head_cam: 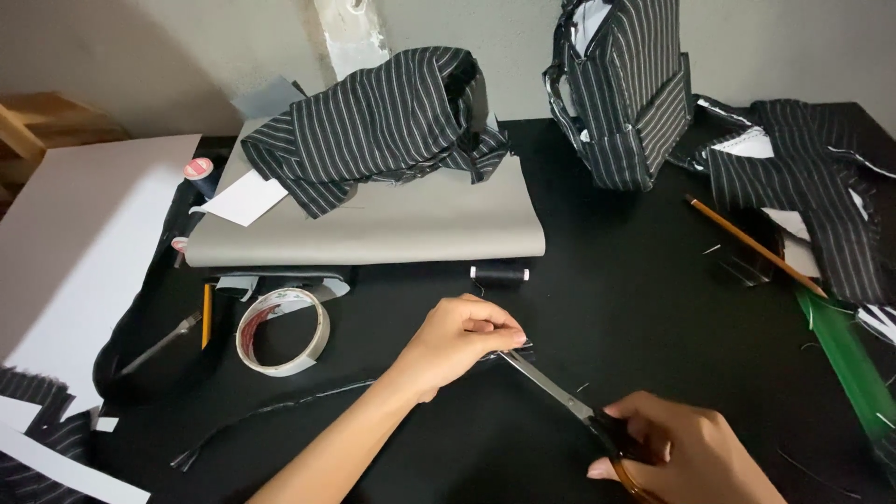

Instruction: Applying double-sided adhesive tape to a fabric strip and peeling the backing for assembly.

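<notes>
Left hand (464, 338) pinches thin black fabric strip (280, 407) at steel scissors (560, 397) tip; right hand (686, 453) on handles, right of it. White tape roll (282, 330) left; black thread spool (499, 273) behind; folded grey fabric (392, 224) further back, striped cloth bundle (383, 121) on it.

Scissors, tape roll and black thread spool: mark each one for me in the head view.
scissors (551, 385), head view, on the middle of the bare metal blades.
tape roll (317, 338), head view, on the right side of the ring's outer wall.
black thread spool (498, 273), head view, on the middle of the wound thread.
</notes>
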